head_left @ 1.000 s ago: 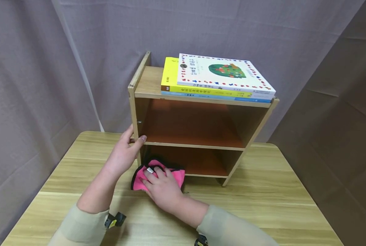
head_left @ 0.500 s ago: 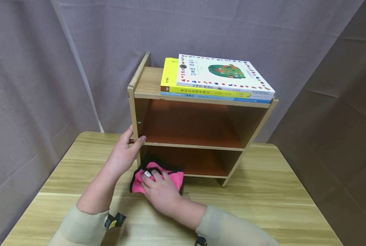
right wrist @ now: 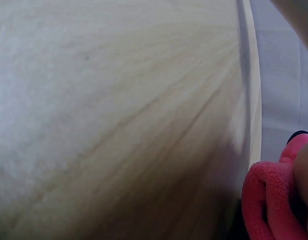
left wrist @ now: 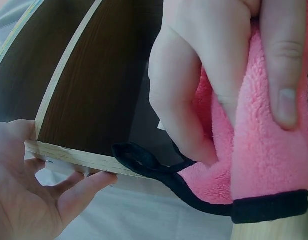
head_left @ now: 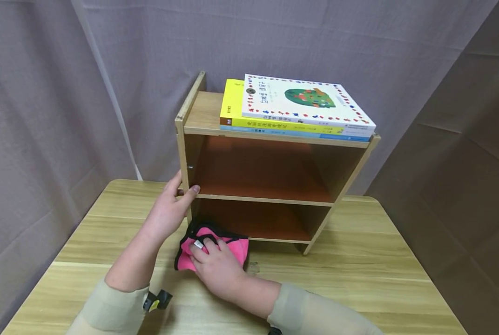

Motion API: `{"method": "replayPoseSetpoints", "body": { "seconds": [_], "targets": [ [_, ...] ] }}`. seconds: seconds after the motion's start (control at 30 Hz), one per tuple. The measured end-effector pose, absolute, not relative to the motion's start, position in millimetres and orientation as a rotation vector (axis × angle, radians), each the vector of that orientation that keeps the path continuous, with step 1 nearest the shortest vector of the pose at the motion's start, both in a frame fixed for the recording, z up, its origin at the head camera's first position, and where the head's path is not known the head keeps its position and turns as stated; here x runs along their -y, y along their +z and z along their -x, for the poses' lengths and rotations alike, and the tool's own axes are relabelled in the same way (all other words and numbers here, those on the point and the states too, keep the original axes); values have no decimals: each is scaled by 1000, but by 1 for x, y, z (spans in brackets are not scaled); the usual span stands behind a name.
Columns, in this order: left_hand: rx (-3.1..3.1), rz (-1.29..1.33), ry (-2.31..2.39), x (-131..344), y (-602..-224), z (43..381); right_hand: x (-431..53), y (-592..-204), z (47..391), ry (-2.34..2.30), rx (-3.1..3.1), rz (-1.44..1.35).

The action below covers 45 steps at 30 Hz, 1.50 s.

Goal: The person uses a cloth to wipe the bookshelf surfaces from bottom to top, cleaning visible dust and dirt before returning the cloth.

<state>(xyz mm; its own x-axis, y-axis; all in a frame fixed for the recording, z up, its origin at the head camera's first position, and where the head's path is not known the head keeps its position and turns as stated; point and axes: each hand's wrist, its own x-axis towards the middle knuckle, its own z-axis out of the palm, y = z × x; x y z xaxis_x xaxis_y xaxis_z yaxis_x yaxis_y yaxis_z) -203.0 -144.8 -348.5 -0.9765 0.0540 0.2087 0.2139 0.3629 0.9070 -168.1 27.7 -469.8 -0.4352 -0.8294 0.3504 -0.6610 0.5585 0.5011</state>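
Note:
A small wooden bookshelf (head_left: pixel 266 200) with brown-lined compartments stands on the table. At its left side panel, my left hand (head_left: pixel 167 211) grips the edge, thumb in front and fingers behind the panel in the left wrist view. My right hand (head_left: pixel 221 270) holds a pink fleecy cloth (head_left: pixel 238 250) with black trim and a white tag, at the lower left front corner of the bookshelf. Its fingers press into the folds of the cloth, with the thumb along a fold in the left wrist view. Only a bunched part of the cloth (right wrist: pixel 274 200) shows in the right wrist view.
A stack of books lies on the bookshelf's top: a white book (head_left: pixel 308 100) over a yellow book (head_left: pixel 232 104) and a blue one. The wooden table (head_left: pixel 379 274) has rounded back corners. A grey curtain (head_left: pixel 149 42) hangs behind.
My right hand has drawn the cloth slightly toward me and to the left, away from the lower shelf's edge. The left hand keeps its grip on the side panel.

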Motion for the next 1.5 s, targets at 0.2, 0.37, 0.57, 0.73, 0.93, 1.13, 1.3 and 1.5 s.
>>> {"method": "replayPoseSetpoints", "body": {
  "seconds": [0.2, 0.37, 0.57, 0.73, 0.93, 1.13, 1.3, 1.5],
  "targets": [
    [2473, 241, -1663, 145, -350, 204, -27, -472, 167, -416, 2220, -1221],
    [2474, 242, -1665, 145, -349, 204, -27, -476, 168, -425, 2216, -1221],
    [2473, 246, -1668, 144, -350, 204, -26, -480, 171, -421, 2222, -1217],
    [2475, 248, -1656, 144, -349, 204, -24, -483, 174, -403, 2227, -1223],
    [2487, 244, -1632, 144, -348, 203, -23, -481, 177, -448, 2323, -1287],
    [2485, 251, -1651, 144, -348, 204, -23, -478, 181, -371, 2448, -1317],
    [2483, 259, -1653, 145, -348, 204, -25, -477, 186, -186, 2595, -1372],
    [2487, 259, -1649, 145, -348, 203, -32, -473, 193, 82, 2799, -1375]
  ]
}}
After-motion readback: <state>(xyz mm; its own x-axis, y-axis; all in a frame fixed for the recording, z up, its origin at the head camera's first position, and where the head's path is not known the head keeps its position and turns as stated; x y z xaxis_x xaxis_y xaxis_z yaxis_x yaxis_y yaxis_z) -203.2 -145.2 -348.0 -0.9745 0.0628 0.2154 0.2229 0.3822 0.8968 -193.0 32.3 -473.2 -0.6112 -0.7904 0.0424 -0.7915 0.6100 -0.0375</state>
